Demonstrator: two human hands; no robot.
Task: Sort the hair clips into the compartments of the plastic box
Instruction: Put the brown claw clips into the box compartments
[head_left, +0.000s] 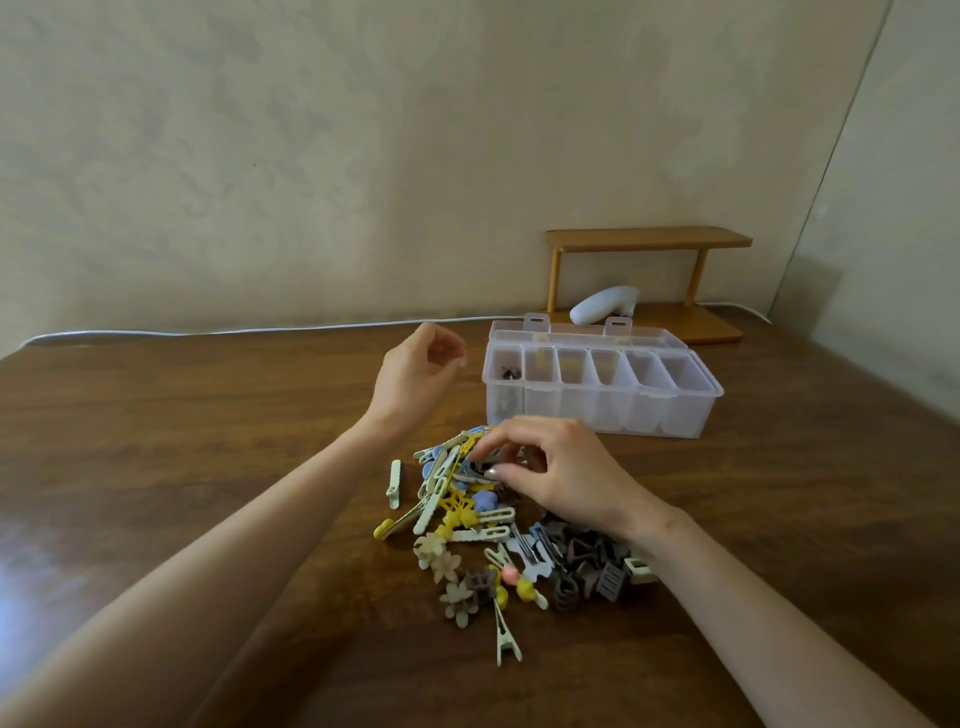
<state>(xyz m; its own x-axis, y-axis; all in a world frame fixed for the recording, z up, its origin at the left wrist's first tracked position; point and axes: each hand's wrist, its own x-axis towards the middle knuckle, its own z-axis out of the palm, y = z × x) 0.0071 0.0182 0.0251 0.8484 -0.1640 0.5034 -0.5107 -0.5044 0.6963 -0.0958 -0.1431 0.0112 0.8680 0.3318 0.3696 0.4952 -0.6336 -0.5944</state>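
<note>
Clips (483, 525) heaped mid-bench (208, 415), pastel ones to the left, brown ones to the right. Box (602, 410) stands just beyond the heap, lid open, six compartments in a row; the leftmost holds a few dark pieces. Right hand (566, 478) on heap's top, fingers curled, pinching a dark clip (480, 464). Left hand (415, 379) raised left of box, fingers loosely curled, nothing held. Shelf (649, 239) behind box.

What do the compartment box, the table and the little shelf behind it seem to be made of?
The box looks like clear, slightly frosted plastic: the dividers show through its walls. The table looks like dark wood or veneer, semi-gloss: grain streaks and glare. The shelf seems lighter, smooth wood, perhaps bamboo.
</note>
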